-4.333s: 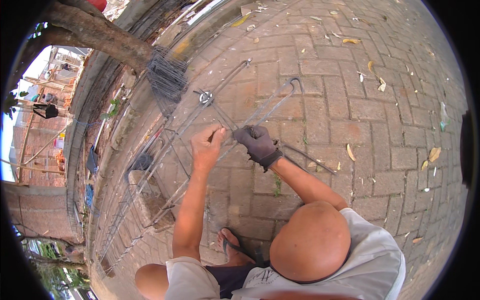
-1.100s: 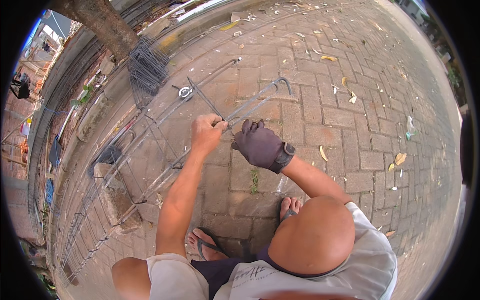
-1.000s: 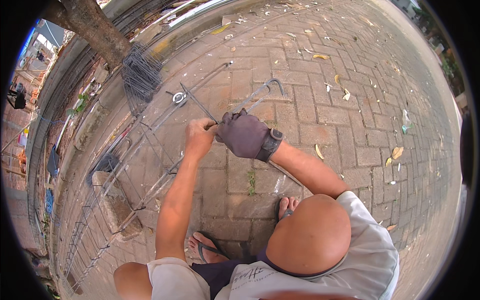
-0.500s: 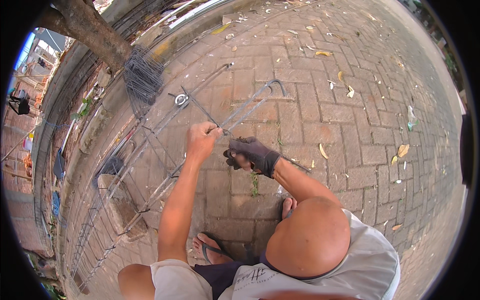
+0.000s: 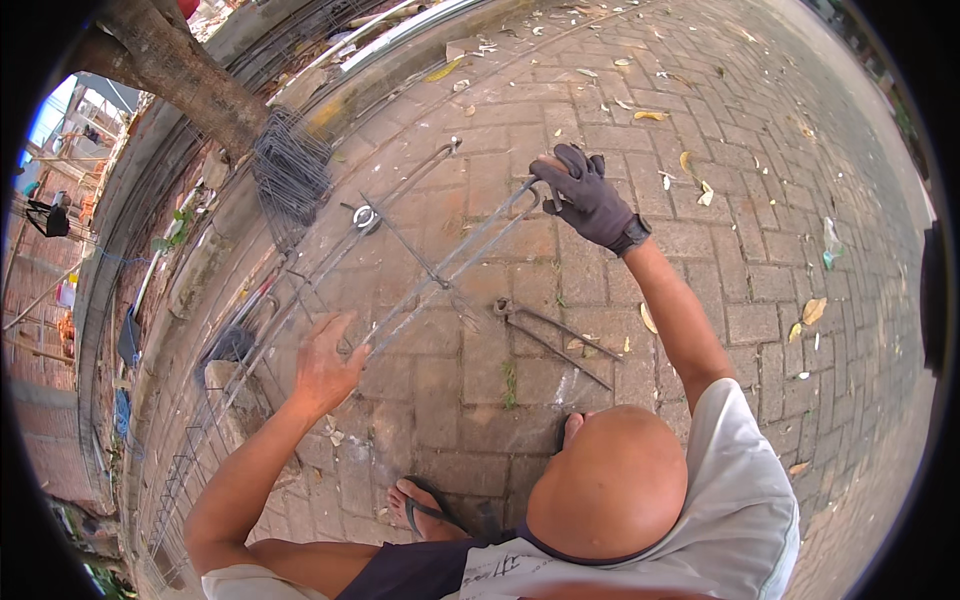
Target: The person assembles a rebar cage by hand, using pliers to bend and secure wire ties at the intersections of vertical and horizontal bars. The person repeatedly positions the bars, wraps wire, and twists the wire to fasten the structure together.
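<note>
My right hand [image 5: 592, 196], in a dark glove, grips the hooked end of a steel reinforcing bar [image 5: 492, 222]. My bare left hand [image 5: 328, 368], slightly blurred, is beside the bars at the near left, fingers stretched apart. A thin crossing rod [image 5: 405, 242] meets the bars at mid-length, where loose tie-wire ends [image 5: 465, 312] stick out. Steel pincers [image 5: 548, 336] lie on the paving below the bars, handles spread, untouched by either hand. A roll of wire [image 5: 366, 218] sits on the bars farther left.
A bundle of bent steel stirrups [image 5: 290, 165] leans by the tree trunk [image 5: 200, 85]. To the left, a long rebar cage [image 5: 185, 470] runs past a stone block [image 5: 235, 395] and along the curb [image 5: 205, 255]. Dry leaves [image 5: 813, 311] dot the brick paving.
My right hand has let go of the pincers, now on the ground, and moved up to the bar's hooked end. My left hand has left the crossing point and moved down-left.
</note>
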Available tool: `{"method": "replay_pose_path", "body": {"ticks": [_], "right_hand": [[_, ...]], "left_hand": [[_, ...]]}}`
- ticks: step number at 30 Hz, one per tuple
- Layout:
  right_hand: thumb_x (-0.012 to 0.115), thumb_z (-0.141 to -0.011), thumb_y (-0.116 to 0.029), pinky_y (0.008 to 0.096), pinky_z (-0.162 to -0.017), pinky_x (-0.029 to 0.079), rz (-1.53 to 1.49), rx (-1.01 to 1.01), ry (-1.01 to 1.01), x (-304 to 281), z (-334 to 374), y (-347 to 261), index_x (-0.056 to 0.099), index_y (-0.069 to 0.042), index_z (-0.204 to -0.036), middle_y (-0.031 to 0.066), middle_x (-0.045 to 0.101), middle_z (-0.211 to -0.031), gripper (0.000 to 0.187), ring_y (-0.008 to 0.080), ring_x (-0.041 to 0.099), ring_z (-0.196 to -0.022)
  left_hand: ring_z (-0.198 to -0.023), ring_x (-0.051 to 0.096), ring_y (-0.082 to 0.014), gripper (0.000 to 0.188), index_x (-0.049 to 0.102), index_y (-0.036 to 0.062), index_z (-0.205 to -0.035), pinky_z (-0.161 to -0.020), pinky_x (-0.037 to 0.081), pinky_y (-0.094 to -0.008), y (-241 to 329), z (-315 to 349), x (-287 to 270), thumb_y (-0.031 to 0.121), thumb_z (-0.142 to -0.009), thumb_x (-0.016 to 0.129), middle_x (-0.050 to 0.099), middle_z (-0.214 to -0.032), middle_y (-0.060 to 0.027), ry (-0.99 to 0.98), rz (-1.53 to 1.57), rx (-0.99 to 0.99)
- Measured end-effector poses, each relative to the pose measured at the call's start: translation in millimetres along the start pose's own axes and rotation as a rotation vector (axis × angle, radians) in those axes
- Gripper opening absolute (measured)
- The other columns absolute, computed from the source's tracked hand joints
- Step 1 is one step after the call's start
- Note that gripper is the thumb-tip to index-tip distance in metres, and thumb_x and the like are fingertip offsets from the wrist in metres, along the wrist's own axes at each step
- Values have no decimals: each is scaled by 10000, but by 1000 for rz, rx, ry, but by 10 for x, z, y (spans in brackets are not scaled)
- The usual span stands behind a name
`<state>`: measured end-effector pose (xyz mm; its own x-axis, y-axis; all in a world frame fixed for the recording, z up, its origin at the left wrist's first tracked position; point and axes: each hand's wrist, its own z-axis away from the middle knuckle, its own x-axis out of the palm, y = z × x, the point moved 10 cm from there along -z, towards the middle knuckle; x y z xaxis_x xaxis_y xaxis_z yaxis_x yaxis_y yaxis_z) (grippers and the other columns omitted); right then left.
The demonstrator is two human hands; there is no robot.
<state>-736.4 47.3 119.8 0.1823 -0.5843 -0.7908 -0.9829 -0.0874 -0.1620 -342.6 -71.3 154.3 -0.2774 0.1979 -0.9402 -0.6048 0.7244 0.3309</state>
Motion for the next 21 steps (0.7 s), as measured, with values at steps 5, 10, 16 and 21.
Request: {"method": "replay_pose_path", "body": {"ticks": [5, 10, 16, 21], "right_hand": [[720, -948, -247, 479, -1007, 450, -335, -26, -137, 153, -324, 117, 715, -100, -1168, 115, 726, -1135, 265, 392, 580, -1229], [729, -953, -314, 402, -687, 536, -407, 406, -405, 637, -666, 417, 727, -7, -906, 150, 734, -860, 310, 311, 675, -709], [709, -874, -422, 411, -732, 559, -239, 580, -812, 1016, -626, 419, 778, -30, -961, 147, 754, -838, 408, 297, 701, -740], [739, -837, -443, 395, -702, 552, -346, 720, -747, 1143, -428, 577, 773, -22, -880, 129, 735, -777, 424, 251, 699, -719]], "left_hand": [[-1014, 687, -361, 507, 661, -15, -1267, -904, 531, -438, -804, 797, -266, 145, -806, 800, 715, -1051, -185, 35, -8, -258], [-740, 598, -131, 257, 742, -32, -1060, -679, 479, -311, -1312, 1093, 248, 97, -841, 782, 652, -808, -41, -88, 414, -414], [-680, 530, -71, 124, 761, -29, -958, -623, 434, -273, -1394, 1040, 378, 81, -914, 724, 610, -722, 4, -37, 479, -344], [-652, 494, -60, 167, 732, -47, -887, -592, 409, -275, -1304, 917, 378, 102, -951, 692, 615, -695, 8, -194, 485, -283]]}}
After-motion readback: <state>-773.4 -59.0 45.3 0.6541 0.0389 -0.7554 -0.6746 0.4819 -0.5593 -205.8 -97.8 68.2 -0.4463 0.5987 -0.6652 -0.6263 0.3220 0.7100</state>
